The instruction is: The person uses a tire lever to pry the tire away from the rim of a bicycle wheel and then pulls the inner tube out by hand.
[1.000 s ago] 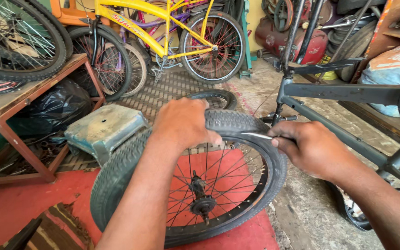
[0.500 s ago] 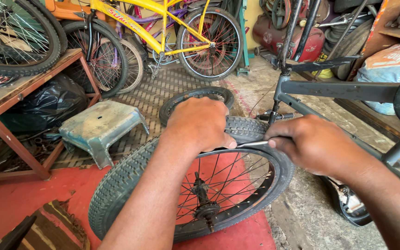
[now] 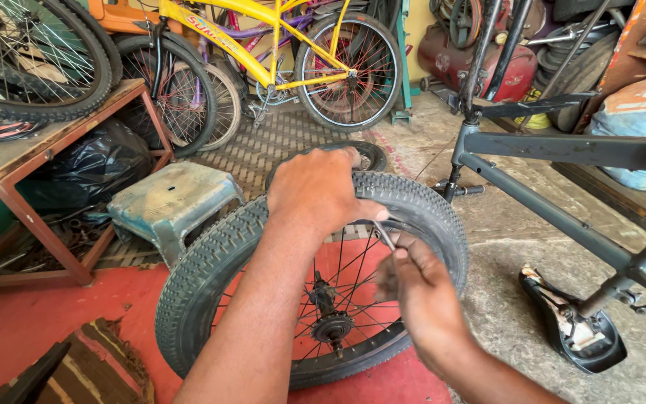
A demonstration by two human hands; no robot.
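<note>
Two hands on small knobby-tyred bicycle wheel [image 3: 263, 247] upright on red floor mat [image 3: 54, 329]: left hand [image 3: 319, 191] clamped over tyre top, right hand [image 3: 420, 292] pinching thin metal lever [image 3: 384, 236] at rim. Tyre mostly seated, prying barely begun.

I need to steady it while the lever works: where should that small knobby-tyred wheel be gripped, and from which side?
Grip the wheel on the top arc of its tread, from above, as the left hand does now. It stands nearly upright, so the crown faces up and the knobs give purchase. Stay left of the thin metal lever that the right hand pinches at the rim; avoid the spokes.
</note>
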